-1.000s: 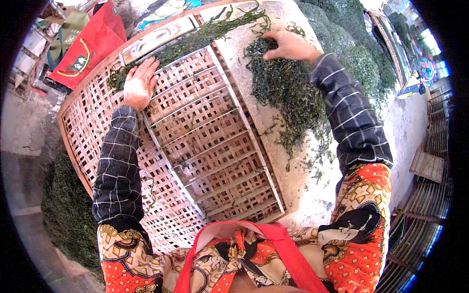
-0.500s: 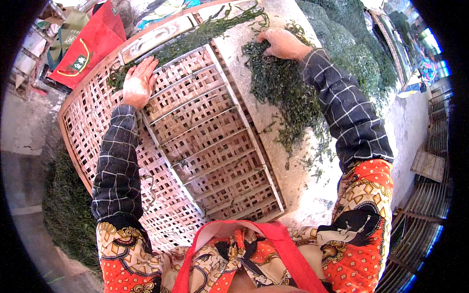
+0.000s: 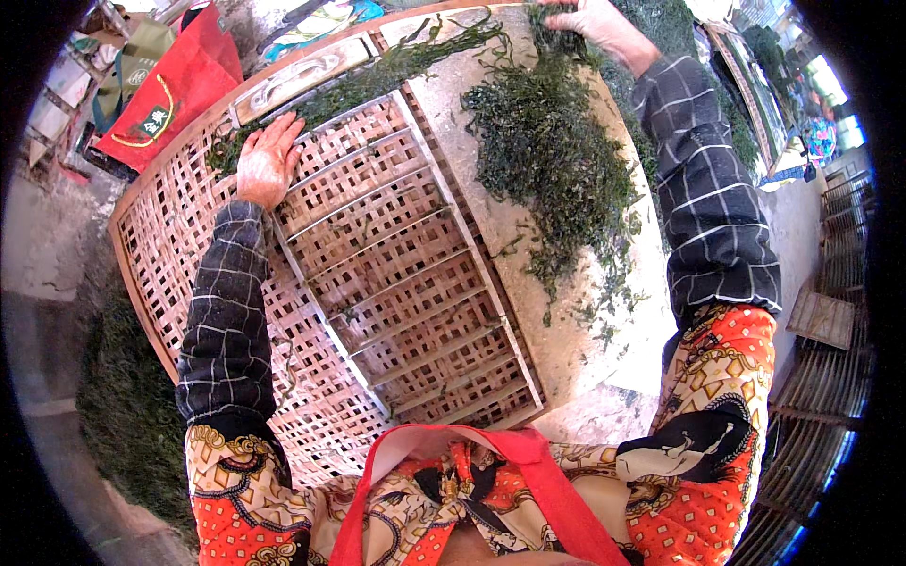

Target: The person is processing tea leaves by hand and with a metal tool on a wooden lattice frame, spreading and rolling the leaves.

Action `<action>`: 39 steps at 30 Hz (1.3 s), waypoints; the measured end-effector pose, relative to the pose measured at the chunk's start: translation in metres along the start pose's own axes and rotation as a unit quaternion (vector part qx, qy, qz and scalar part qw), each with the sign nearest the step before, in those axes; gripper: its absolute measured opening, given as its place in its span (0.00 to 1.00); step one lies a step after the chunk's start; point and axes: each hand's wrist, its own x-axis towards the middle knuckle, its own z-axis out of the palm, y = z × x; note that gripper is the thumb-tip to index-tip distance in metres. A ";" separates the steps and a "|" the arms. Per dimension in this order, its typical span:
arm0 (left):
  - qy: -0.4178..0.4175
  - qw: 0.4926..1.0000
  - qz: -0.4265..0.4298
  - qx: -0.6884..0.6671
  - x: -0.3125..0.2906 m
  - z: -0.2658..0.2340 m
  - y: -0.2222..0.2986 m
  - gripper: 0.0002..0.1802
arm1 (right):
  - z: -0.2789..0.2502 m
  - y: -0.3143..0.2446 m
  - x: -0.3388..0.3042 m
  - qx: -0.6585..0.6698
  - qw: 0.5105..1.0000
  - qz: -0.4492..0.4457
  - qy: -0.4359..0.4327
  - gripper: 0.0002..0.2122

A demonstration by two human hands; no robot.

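My left hand (image 3: 268,162) lies flat with its fingers out, on the upper left of a rectangular slatted frame (image 3: 370,385) resting on a woven lattice panel (image 3: 175,222). Just beyond its fingertips runs a band of dark green, seaweed-like strands (image 3: 363,87). At the far edge of the pale board (image 3: 576,349), my right hand (image 3: 596,25) has its fingers closed around a dark green clump of the same strands (image 3: 555,40); the fingers are slightly blurred. Nearer me on the board spreads a loose heap of strands (image 3: 557,151).
A bigger dark green mass (image 3: 656,24) lies behind the board at the right. A pale plaque (image 3: 302,80) with a raised shape sits along the panel's far edge. Past it stands a red bag (image 3: 175,90). More green strands (image 3: 127,406) lie at the lower left.
My right hand has moved away from me and to the right, off the middle of the heap to the board's far edge. My left hand stays in place on the frame.
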 end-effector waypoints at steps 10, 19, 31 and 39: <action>-0.009 1.000 -0.004 0.003 0.001 -0.004 0.004 0.26 | -0.069 -0.055 0.052 -0.086 0.982 -0.123 0.117 0.07; 0.096 0.962 -0.027 -0.255 0.019 -0.011 -0.020 0.17 | -0.030 -0.109 0.108 -0.163 0.953 -0.179 0.182 0.06; 0.136 0.646 -0.247 -0.710 0.083 -0.020 -0.006 0.07 | 0.262 -0.092 0.103 0.153 0.913 -0.376 -0.037 0.08; 0.215 0.957 -0.156 -0.113 0.032 -0.026 -0.015 0.18 | 0.262 -0.058 0.064 -0.230 0.962 -0.135 -0.067 0.19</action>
